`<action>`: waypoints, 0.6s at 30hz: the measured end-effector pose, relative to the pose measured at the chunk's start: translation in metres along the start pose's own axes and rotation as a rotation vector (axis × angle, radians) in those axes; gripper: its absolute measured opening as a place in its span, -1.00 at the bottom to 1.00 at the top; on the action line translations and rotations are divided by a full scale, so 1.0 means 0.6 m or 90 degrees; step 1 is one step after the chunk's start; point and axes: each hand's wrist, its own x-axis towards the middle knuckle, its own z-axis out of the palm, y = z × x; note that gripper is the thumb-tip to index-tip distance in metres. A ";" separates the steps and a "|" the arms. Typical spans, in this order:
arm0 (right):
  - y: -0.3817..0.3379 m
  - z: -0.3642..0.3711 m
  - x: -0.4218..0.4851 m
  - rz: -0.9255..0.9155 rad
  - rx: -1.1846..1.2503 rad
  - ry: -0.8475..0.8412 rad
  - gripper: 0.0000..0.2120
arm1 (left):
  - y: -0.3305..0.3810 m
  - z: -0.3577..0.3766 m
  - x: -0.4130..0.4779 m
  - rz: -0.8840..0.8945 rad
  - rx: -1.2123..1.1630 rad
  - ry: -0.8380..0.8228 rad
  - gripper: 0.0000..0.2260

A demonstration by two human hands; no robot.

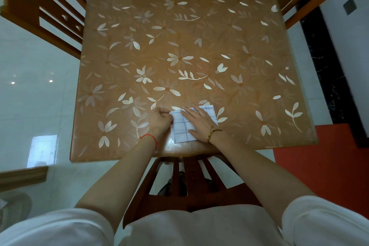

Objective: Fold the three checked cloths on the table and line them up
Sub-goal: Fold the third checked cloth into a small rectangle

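checked cloth [180, 128]: folded, long axis left-right, right end angled a bit away from me
left hand [159, 120]: pinching its far-left corner
right hand [199, 123]: flat on top, fingers straight

**A home dining room**

A long worktop [179, 36] under a brown flower-printed cover, with slatted wooden chairs [192, 183] drawn up at its near end and both far corners, stands on glossy white floor tiles [30, 90] beside a red mat [319, 166].
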 end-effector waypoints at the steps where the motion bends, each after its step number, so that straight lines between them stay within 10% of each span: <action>1: 0.000 0.000 0.000 -0.001 0.000 0.001 -0.30 | 0.000 -0.001 -0.002 0.022 0.000 -0.008 -0.78; 18: 0.002 -0.007 0.000 0.000 -0.007 -0.022 -0.28 | -0.035 -0.007 0.005 0.222 0.152 -0.024 -0.65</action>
